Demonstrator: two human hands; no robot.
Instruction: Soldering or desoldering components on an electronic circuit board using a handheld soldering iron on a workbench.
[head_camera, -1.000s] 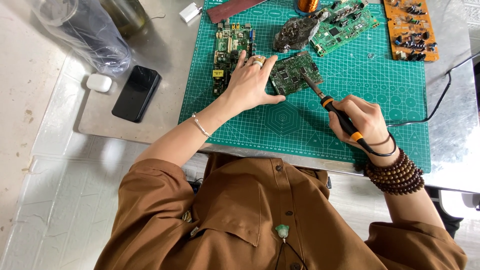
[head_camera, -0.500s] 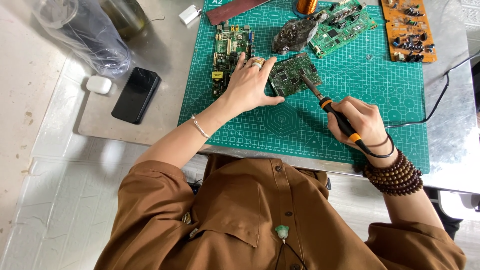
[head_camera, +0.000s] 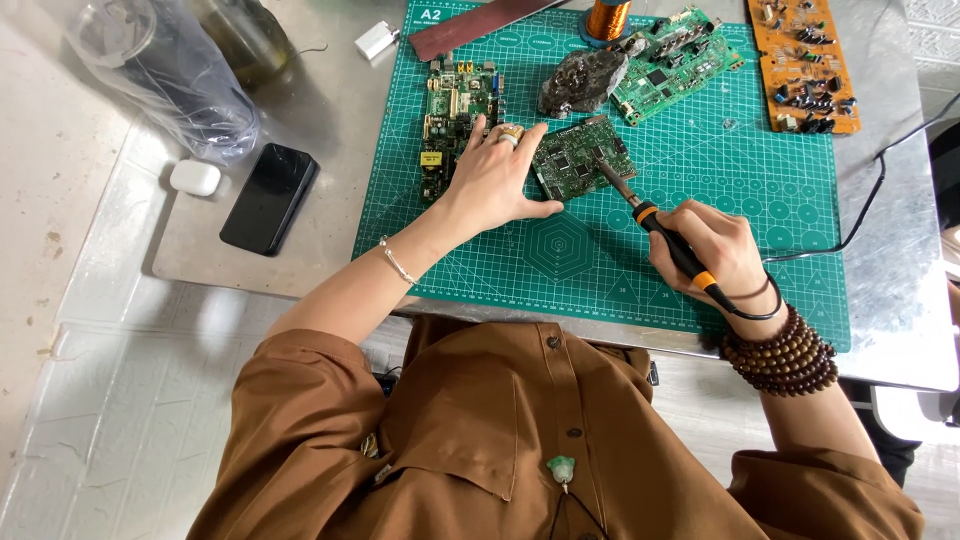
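Two hands over green cutting mat (head_camera: 760, 230) on steel table (head_camera: 900, 320); pale floor.

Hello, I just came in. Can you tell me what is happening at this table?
A person in a brown shirt works at a green cutting mat. The left hand lies flat, holding down a small green circuit board. The right hand holds a soldering iron, its tip on that board. Other boards, a copper wire spool and a phone lie around.

A steel table (head_camera: 900, 300) stands on a pale tiled floor (head_camera: 90, 430) in daylight.
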